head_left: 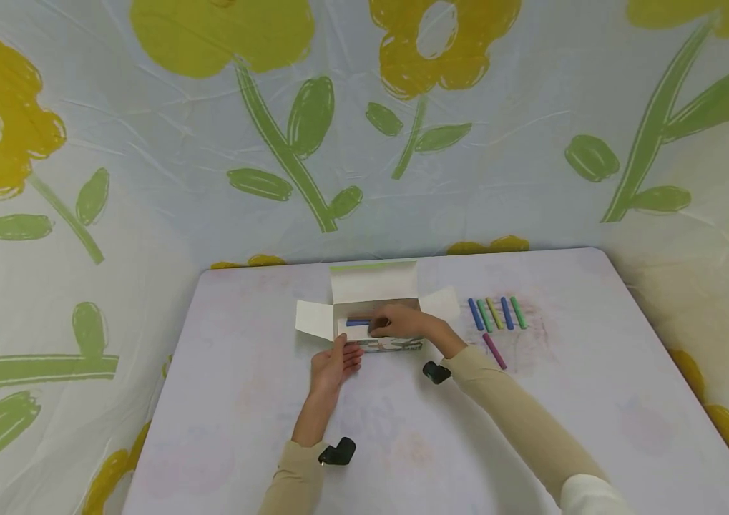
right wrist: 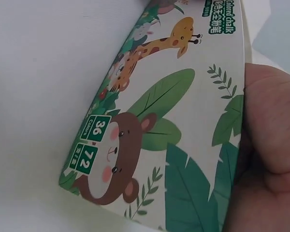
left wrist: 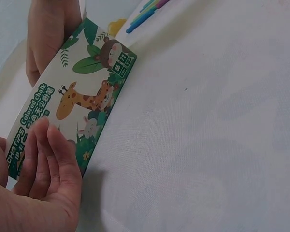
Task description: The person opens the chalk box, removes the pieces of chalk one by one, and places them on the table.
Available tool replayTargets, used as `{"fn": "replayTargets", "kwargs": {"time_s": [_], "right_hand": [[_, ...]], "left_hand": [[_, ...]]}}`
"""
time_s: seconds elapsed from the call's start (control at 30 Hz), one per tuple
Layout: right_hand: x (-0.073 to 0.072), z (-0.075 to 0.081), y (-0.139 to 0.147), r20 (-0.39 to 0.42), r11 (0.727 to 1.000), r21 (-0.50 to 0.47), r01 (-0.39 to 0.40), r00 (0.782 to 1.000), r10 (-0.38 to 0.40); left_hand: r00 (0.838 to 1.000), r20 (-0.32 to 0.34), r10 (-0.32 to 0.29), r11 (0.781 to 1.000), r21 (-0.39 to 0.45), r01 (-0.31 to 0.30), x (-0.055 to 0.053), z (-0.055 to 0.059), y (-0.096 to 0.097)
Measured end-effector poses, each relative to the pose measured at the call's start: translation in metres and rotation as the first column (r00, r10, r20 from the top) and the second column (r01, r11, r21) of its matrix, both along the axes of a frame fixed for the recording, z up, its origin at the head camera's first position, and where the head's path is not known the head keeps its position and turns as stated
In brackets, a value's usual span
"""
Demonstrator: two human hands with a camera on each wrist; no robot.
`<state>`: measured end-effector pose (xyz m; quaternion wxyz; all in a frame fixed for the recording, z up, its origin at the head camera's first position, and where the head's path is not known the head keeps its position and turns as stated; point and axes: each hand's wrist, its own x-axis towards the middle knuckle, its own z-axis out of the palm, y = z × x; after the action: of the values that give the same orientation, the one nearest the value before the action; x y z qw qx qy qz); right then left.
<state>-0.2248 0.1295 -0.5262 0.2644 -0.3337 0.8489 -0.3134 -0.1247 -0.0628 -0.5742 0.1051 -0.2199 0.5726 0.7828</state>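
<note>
An open cardboard box of colored chalk point(head_left: 373, 282) stands near the table's far edge, its lid raised and side flaps spread. My left hand point(head_left: 332, 368) holds its front wall at the left end. The thumb is at the rim, and the fingers point(left wrist: 43, 154) lie against the printed front. My right hand point(head_left: 399, 322) reaches down over the rim into the box, its fingertips beside a blue chalk stick point(head_left: 358, 322) and a brownish one; I cannot tell whether it pinches a stick. The right wrist view shows the printed front point(right wrist: 154, 116), with the right hand's fingers hidden behind it.
Right of the box, a row of several chalk sticks in blue, green and yellow point(head_left: 494, 313) lies on the white table point(head_left: 242, 422). A magenta chalk stick point(head_left: 494, 351) lies in front of them. Flower-printed cloth point(head_left: 499, 179) hangs around the table.
</note>
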Motion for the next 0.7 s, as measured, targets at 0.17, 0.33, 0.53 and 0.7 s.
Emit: {"fn": "replayTargets", "kwargs": {"time_s": [0.17,0.33,0.53,0.7], "right_hand": [[-0.004,0.0,-0.007,0.059,0.999,0.046,-0.027,0.998,0.024],[-0.008,-0.001,-0.012,0.1,0.997,0.056,-0.061,0.994,0.055],[-0.01,-0.004,-0.015,0.11,0.993,0.069,-0.093,0.99,0.085],[-0.012,-0.004,-0.021,0.107,0.988,0.088,-0.128,0.987,0.119]], "left_hand": [[1.0,-0.016,0.002,1.0,0.009,-0.002,0.0,0.0,0.001],[1.0,-0.021,0.013,0.999,0.032,-0.013,0.001,0.0,0.002],[1.0,-0.022,0.018,0.999,0.035,-0.017,0.001,-0.002,0.002],[0.999,-0.031,0.015,0.999,0.039,-0.014,0.002,-0.004,0.002]]}}
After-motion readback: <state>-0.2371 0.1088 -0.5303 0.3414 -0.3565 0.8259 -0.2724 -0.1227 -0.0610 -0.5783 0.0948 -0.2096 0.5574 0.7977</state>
